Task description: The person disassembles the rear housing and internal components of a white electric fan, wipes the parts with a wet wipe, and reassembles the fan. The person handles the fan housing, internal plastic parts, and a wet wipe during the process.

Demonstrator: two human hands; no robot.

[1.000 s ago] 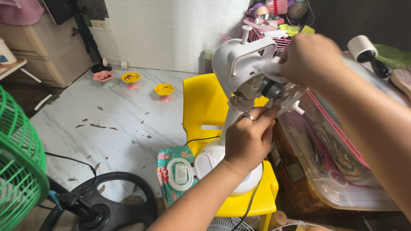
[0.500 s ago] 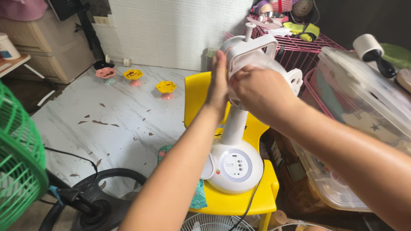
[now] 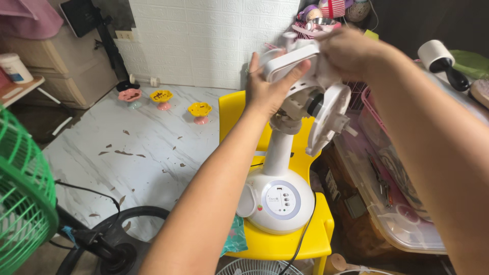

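White fan body [image 3: 285, 168], no blade or guard fitted: round base with a button panel facing me, a plain neck, and the motor head at the top. It stands on a yellow stool [image 3: 305, 239], base near the front edge, cord hanging over that edge. My left hand [image 3: 270, 86] wraps the back of the motor head, fingers spread and pressed flat on the white casing. My right hand [image 3: 351, 51] covers the top of the head; fingers are hidden behind it, so I cannot tell their grip. A round white plate [image 3: 326, 117] hangs tilted off the head's front. Green fan guard [image 3: 23, 203] is cut off at the left edge. Clear storage box [image 3: 397, 193] sits just beside the stool, partly behind my right arm.
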